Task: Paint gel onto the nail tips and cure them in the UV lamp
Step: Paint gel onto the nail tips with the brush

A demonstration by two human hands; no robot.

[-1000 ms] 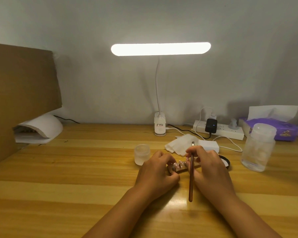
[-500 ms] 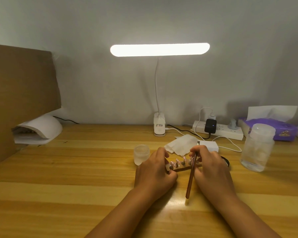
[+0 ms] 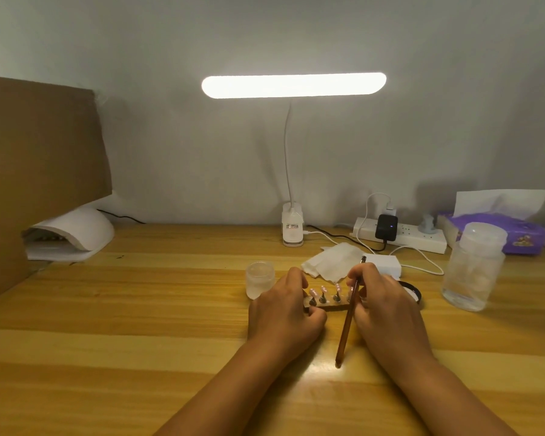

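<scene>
Nearest: bare wooden table [image 3: 107, 325], wide open board on the near side of both forearms and off to the left of the grip.

Left hand [image 3: 283, 313]: fingers curled round the left end of the holder strip [image 3: 331, 306], thumb tucked at its near edge. Grasping it.

Right hand [image 3: 387, 306]: pinches the brush [image 3: 346, 328] high on the shaft, and covers the strip's right end. Cannot tell if it also grips the strip.

Brush: long axis runs near to far, leaning slightly right. The butt end points back at the person and sits low over the table between the wrists. The dark end sticks out beyond the fingers, pointing away.

Strip: lies on the table between the hands, long axis left to right. Pink nail tips [image 3: 338, 287] stand upright on it in a row.

Just left of the grip: small frosted jar [image 3: 260, 280]. Just beyond: white wipe [image 3: 331, 262] and white box [image 3: 387, 265]. Right of the right hand: black ring [image 3: 414, 291], then clear bottle [image 3: 472, 265], a little apart.

Far edge, at the wall: desk light [image 3: 293, 86], power strip [image 3: 400, 239], purple tissue pack [image 3: 497, 234].

Far left, well apart from the grip: UV lamp [image 3: 73, 234], opening facing the front left, beside a cardboard sheet [image 3: 38, 171].
</scene>
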